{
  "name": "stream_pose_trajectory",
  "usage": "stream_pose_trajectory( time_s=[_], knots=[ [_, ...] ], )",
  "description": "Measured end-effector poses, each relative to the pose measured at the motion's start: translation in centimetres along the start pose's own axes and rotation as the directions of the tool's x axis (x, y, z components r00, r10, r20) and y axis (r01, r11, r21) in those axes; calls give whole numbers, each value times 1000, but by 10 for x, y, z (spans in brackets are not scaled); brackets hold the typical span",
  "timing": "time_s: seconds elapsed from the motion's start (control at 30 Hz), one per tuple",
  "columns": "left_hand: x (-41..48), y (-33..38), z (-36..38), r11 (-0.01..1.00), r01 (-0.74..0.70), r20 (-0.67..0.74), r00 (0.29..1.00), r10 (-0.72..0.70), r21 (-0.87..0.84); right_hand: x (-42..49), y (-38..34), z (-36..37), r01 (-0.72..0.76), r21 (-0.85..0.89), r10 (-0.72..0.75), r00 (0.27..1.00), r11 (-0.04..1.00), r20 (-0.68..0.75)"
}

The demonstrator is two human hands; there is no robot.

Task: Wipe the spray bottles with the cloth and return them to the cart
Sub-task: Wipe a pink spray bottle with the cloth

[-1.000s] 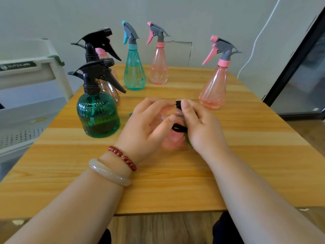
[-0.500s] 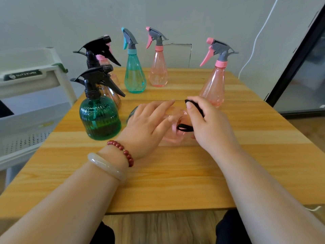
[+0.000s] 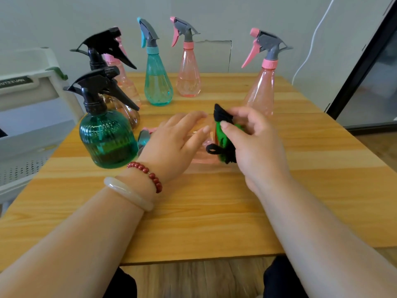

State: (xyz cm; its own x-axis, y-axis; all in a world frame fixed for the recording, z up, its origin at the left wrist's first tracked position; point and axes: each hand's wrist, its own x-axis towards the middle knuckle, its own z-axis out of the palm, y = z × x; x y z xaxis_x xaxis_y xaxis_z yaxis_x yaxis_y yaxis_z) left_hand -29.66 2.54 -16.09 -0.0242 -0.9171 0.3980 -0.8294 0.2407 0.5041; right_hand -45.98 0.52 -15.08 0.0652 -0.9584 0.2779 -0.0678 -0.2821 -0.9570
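Pinching the green cloth [image 3: 223,136] in the right hand [image 3: 257,151] — left hand [image 3: 171,147] flat on the lying pink bottle [image 3: 206,158] — cart label [image 3: 16,82] unreadable

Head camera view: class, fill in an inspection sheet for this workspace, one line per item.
Surface: wooden table, carrying all the bottles.
Job's things: pink bottle lies on its side; green and black cloth at its end; six bottles stand upright behind, nearest a dark green bottle; white cart at the left.
Clutter: nothing seen.
Hands: left hand rests on the pink bottle, fingers straight; right hand pinches the cloth.
Cables: white cable runs down the wall.
Surroundings: dark door frame at the right.
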Motion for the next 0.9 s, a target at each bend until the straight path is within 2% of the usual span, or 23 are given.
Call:
stream_pose_trajectory(
  time_s=[0.1, 0.17, 0.2, 0.33, 0.43, 0.5, 0.6, 0.67, 0.8, 0.83, 0.9],
  knots=[
    [0, 0, 1, 1000, -9, 0, 1000, 9, -26, 1, 6, 4, -44, -70, 43, 999, 997, -14],
    [1, -1, 2, 999, 9, 3, 1000, -9, -31, 4, 8, 1, -141, -35, 140, 990, 989, -25],
    [1, -2, 2, 999, 13, 2, 1000, -13, -34, 4, 7, 0, -142, -16, 142, 990, 990, -21],
    [-1, -4, 1, 998, -6, -11, 1000, 6, -61, 3, -1, 9, 17, -16, -17, 1000, 1000, 2],
    [-1, -3, 1, 998, 6, 14, 1000, -5, -57, 8, 3, 5, -106, -9, 105, 993, 994, -58],
    [0, -2, 2, 998, 15, 16, 1000, -14, -53, 9, 5, -1, -168, -15, 167, 986, 986, -27],
    [0, -4, 3, 999, 3, -7, 1000, -4, -53, 4, -3, 3, -19, -43, 20, 999, 999, 28],
    [-1, -4, 3, 999, -4, -6, 1000, 4, -48, 4, -2, 5, 7, -29, -6, 1000, 1000, 30],
    [1, 0, 3, 1000, 20, 11, 1000, -20, -10, 8, 5, 0, -187, -65, 186, 982, 980, -13],
    [1, 0, 4, 1000, 27, 5, 1000, -27, -9, 7, 5, -1, -165, -69, 164, 986, 984, -8],
    [0, -1, 4, 999, 29, -14, 999, -29, -22, 3, -2, 3, -26, -76, 26, 1000, 997, -1]
  ],
)
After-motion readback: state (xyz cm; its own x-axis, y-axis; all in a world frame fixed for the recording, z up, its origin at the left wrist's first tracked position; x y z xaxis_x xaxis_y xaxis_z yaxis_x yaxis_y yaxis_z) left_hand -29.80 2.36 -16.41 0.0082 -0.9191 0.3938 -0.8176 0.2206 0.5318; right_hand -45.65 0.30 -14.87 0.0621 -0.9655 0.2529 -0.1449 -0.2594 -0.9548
